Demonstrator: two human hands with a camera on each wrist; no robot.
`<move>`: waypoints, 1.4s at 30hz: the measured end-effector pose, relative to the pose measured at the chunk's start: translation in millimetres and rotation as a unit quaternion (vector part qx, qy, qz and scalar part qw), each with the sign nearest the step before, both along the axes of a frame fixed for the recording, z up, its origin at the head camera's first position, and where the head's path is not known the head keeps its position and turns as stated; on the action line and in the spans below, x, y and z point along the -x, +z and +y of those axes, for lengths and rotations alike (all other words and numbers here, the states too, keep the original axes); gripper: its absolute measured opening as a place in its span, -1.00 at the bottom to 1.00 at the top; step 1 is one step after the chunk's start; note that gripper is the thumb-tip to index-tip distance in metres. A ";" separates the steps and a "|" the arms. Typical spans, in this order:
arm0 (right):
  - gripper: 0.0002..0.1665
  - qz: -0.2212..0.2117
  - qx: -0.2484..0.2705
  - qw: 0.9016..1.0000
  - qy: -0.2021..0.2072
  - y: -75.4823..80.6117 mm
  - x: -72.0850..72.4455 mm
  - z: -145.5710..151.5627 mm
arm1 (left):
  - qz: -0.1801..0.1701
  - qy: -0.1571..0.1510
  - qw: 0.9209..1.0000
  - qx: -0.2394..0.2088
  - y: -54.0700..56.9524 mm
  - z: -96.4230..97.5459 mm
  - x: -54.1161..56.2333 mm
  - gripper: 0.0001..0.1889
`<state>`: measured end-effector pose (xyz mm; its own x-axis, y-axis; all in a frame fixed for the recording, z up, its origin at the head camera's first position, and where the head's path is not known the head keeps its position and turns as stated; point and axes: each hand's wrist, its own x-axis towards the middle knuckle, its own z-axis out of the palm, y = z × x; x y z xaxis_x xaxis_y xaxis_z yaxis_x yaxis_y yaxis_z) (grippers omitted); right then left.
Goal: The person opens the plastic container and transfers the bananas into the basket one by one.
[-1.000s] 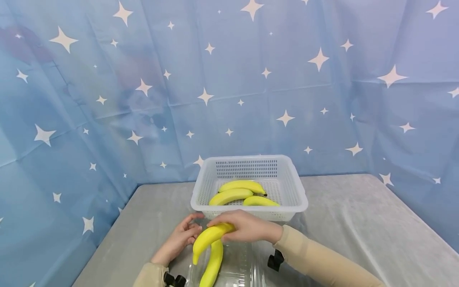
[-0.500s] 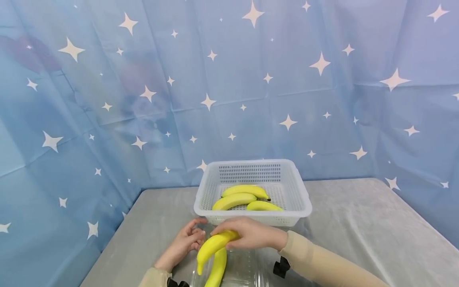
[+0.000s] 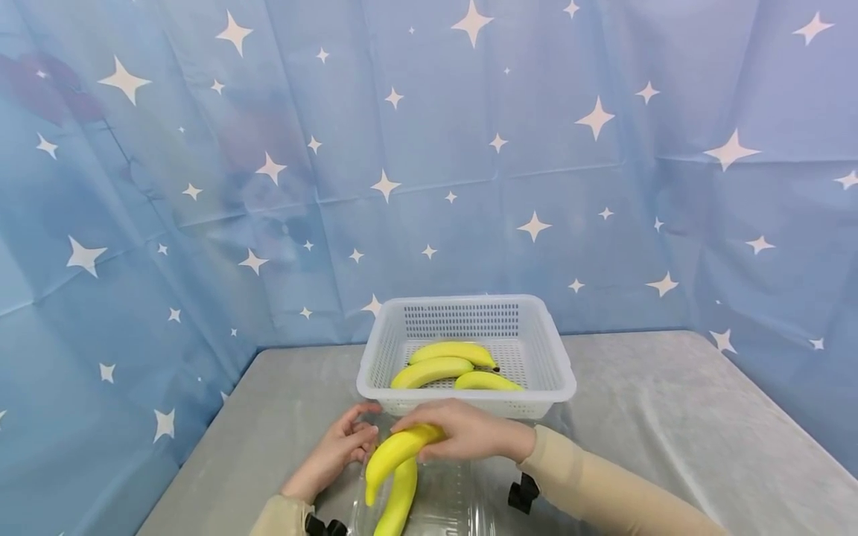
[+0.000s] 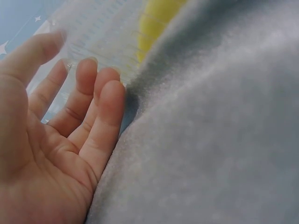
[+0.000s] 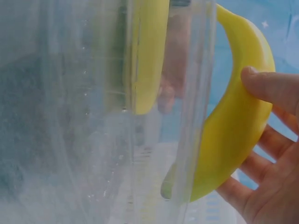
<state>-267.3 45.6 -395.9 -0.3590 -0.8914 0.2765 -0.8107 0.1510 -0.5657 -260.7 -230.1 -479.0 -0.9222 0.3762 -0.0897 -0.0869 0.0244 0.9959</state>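
Observation:
My right hand holds a yellow banana near one end, between thumb and fingers. The banana slants over a clear plastic container, above its upper left part. Inside that container lies another banana, running lengthwise at the left. In the right wrist view, the held banana is beside the container's see-through wall, with the thumb on its near face. My left hand is at the container's far left corner, fingers loosely bent. The left wrist view shows its fingertips at or touching the clear plastic.
A white perforated basket stands just beyond the hands, with 3 bananas inside. Grey cloth covers the table. A blue curtain with white stars hangs behind and along the left. Black wrist mounts sit on both sleeves.
The view dips and returns slightly as the head moves. Both hands and the held banana keep nearly the same place over the container.

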 end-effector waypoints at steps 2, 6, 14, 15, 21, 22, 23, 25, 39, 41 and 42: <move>-0.44 0.002 0.002 1.000 -0.001 0.4 0.5 -0.6 | -0.001 0.002 1.000 0.001 1.3 -0.2 0.3 -0.52; -0.44 0.006 0.008 1.000 0.001 1.1 1.5 -1.9 | -0.008 0.006 1.000 0.004 3.3 -0.2 0.9 -0.52; -0.41 -0.003 0.017 1.000 -0.004 3.6 2.8 -2.3 | -0.008 0.008 1.000 0.014 4.0 0.6 2.7 -0.51; -0.41 -0.005 0.017 1.000 -0.005 4.1 2.7 -1.8 | -0.007 0.007 1.000 0.016 3.8 1.1 2.8 -0.51; -0.42 -0.010 0.008 1.000 -0.006 7.3 1.8 0.3 | -0.003 0.005 1.000 0.018 1.2 3.2 1.7 -0.50; -0.43 -0.009 0.007 1.000 -0.007 7.9 1.8 0.4 | -0.004 0.005 1.000 0.018 0.6 2.9 1.4 -0.50; -0.43 -0.008 0.006 1.000 -0.006 8.3 1.9 0.3 | -0.005 0.006 1.000 0.017 0.3 2.6 1.0 -0.49; -0.43 -0.005 0.005 1.000 -0.006 9.5 2.0 0.0 | -0.006 0.007 1.000 0.017 -0.7 1.8 0.6 -0.49; -0.47 0.004 0.005 1.000 -0.007 20.6 -2.8 -1.6 | -0.003 0.009 1.000 0.016 0.0 0.4 -0.9 -0.49; -0.47 0.011 0.005 1.000 -0.009 22.6 -3.6 -1.9 | -0.002 0.008 1.000 0.017 -0.1 -0.3 -0.9 -0.48; -0.46 0.014 0.005 1.000 -0.010 23.4 -3.7 -2.1 | -0.002 0.009 1.000 0.017 0.0 -0.6 -1.1 -0.48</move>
<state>-263.5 43.5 -372.5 -0.3686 -0.8815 0.2952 -0.8229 0.1617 -0.5447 -259.6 -230.6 -479.0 -0.9283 0.3567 -0.1053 -0.0911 0.0565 0.9942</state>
